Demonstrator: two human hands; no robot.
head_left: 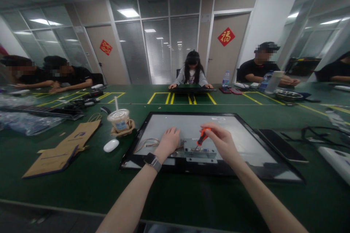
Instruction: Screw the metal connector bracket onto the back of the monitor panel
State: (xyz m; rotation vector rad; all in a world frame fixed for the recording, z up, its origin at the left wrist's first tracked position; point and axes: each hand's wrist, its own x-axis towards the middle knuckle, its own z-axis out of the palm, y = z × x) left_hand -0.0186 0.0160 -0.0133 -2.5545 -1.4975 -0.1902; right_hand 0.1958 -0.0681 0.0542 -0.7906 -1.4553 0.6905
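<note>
A flat display panel (240, 142) with a black frame and a pale grey back lies on the green table in front of me. Near its close edge sits a metal bracket (203, 155) with a small board on it. My right hand (220, 138) is closed around the orange and black handle of a screwdriver (202, 137), whose tip points down at the bracket. My left hand (168, 141), with a watch (153, 161) on the wrist, rests flat on the panel left of the bracket, fingers stretched out. Thin wires (146, 145) run beside it.
To the left are a white mouse (111, 145), an iced drink cup (119, 119) in a cardboard holder and a brown paper bag (65, 149). A dark phone-like slab (281, 145) lies right of the panel. Across the table, a person (193, 69) handles another dark panel.
</note>
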